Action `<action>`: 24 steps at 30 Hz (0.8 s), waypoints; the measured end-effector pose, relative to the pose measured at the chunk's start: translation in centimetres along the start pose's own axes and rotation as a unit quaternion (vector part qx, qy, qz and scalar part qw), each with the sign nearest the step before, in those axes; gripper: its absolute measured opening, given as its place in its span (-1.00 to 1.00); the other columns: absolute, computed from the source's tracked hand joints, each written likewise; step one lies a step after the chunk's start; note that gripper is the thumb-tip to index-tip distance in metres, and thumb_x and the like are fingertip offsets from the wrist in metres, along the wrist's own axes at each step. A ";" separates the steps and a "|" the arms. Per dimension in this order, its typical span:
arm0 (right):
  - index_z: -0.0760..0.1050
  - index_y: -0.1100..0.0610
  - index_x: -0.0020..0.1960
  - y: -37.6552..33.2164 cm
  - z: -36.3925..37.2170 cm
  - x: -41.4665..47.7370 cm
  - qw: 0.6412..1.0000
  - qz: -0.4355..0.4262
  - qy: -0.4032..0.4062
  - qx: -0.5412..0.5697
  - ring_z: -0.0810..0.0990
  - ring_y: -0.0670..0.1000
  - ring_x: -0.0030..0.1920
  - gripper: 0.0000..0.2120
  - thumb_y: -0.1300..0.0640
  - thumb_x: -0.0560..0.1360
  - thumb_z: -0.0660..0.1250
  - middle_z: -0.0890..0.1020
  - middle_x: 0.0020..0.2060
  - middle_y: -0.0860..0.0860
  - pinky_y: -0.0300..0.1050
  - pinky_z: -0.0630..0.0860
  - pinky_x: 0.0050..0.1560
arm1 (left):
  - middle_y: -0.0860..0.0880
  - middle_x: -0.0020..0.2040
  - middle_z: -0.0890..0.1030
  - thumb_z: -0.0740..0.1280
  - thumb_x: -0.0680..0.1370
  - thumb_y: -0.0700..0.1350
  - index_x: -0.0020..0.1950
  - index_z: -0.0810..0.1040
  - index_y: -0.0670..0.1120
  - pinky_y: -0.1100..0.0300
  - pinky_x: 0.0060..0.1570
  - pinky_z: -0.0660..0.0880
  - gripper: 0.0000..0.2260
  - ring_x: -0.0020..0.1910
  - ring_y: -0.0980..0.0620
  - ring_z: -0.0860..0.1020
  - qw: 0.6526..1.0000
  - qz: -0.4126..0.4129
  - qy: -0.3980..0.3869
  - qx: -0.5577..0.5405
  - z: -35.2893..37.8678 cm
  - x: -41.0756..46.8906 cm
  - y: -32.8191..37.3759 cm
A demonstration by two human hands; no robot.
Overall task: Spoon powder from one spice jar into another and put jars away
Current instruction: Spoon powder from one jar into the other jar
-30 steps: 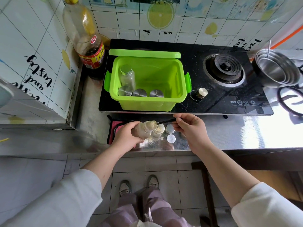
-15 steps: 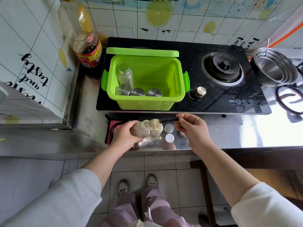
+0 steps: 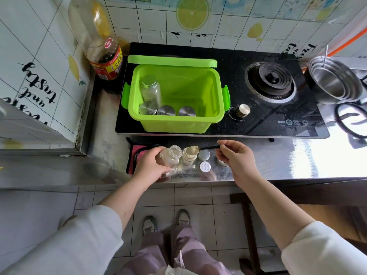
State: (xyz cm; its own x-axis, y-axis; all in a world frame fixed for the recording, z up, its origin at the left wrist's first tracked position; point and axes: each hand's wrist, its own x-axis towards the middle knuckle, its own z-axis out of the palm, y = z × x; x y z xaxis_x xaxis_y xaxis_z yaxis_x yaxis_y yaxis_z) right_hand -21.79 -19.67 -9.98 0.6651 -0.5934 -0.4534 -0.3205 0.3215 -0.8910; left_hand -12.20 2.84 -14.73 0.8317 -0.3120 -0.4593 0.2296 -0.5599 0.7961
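My left hand (image 3: 150, 165) grips an open glass spice jar (image 3: 171, 155), tilted with its mouth toward the right. Just right of it a second open jar (image 3: 188, 156) full of pale powder stands upright on the steel counter. My right hand (image 3: 234, 157) pinches the dark handle of a small spoon (image 3: 200, 148); its bowl, heaped with powder, is over the standing jar's mouth. Two loose lids (image 3: 204, 160) lie on the counter between my hands. Some powder is spilled at the jars' base.
A green plastic bin (image 3: 210, 120) with its lid leaning behind sits on the black hob (image 3: 268, 120), holding several capped jars (image 3: 151, 91). A large sauce bottle (image 3: 103, 54) stands at the left wall. Stacked steel bowls (image 3: 335, 82) stand at the right. A pink cloth (image 3: 137, 155) lies under my left hand.
The spoon has come out of the tilted jar's mouth and moved right, loaded with powder, over the standing jar. My left hand keeps the tilted jar in place.
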 end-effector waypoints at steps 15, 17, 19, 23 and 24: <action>0.64 0.11 0.03 0.6 2.7 0.0 0.879 -0.255 -0.057 -0.398 0.62 -0.08 -0.18 -0.83 0.26 0.51 0.32 0.67 -0.19 -0.08 -0.21 0.55 -0.07 | 0.23 0.03 0.50 0.57 0.24 -0.30 0.17 0.54 0.15 -0.14 0.05 0.57 -0.39 0.01 -0.13 0.61 1.000 0.010 0.003 -0.021 0.0 0.1 -0.9; 0.64 0.13 0.05 0.6 2.8 -0.2 0.826 -0.325 -0.091 -0.451 0.63 -0.02 -0.13 -0.82 0.27 0.51 0.31 0.68 -0.10 -0.02 -0.14 0.56 -0.09 | 0.20 0.04 0.53 0.57 0.23 -0.29 0.15 0.54 0.17 -0.14 0.04 0.57 -0.40 0.03 -0.10 0.60 1.000 0.011 0.002 -0.025 0.0 0.1 -0.9; 0.62 0.12 0.07 1.0 2.8 -0.3 0.775 -0.367 -0.124 -0.499 0.64 0.07 -0.11 -0.77 0.32 0.48 0.32 0.68 -0.08 0.02 -0.02 0.59 -0.18 | 0.17 0.05 0.55 0.58 0.22 -0.29 0.14 0.55 0.18 -0.13 0.03 0.58 -0.40 0.04 -0.08 0.60 1.000 0.014 -0.001 -0.027 -0.1 0.1 -0.8; 0.61 0.12 0.07 1.5 2.4 -0.4 0.701 -0.428 -0.131 -0.555 0.65 0.13 -0.20 -0.53 0.50 0.25 0.41 0.67 -0.16 0.03 -0.03 0.60 -0.37 | 0.15 0.03 0.57 0.57 0.23 -0.30 0.15 0.55 0.15 -0.13 0.01 0.59 -0.41 0.01 -0.08 0.61 1.000 0.017 0.001 -0.026 -0.2 0.2 -0.5; 0.60 0.12 0.08 1.4 2.3 -0.6 0.698 -0.436 -0.128 -0.554 0.64 0.13 -0.21 -0.49 0.51 0.22 0.41 0.68 -0.17 0.03 -0.05 0.59 -0.39 | 0.14 0.04 0.57 0.57 0.23 -0.30 0.15 0.56 0.15 -0.13 -0.01 0.59 -0.41 0.01 -0.07 0.60 0.999 0.017 0.001 -0.028 -0.3 0.2 -0.5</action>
State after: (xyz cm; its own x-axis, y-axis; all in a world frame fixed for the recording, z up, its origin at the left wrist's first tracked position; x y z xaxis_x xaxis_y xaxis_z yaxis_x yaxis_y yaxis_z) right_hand -21.08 -17.21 -10.89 0.9863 -0.0104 0.1647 0.0505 -0.9311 -0.3611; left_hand -12.02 3.25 -15.10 0.8404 -0.3289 -0.4307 0.2290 -0.5046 0.8324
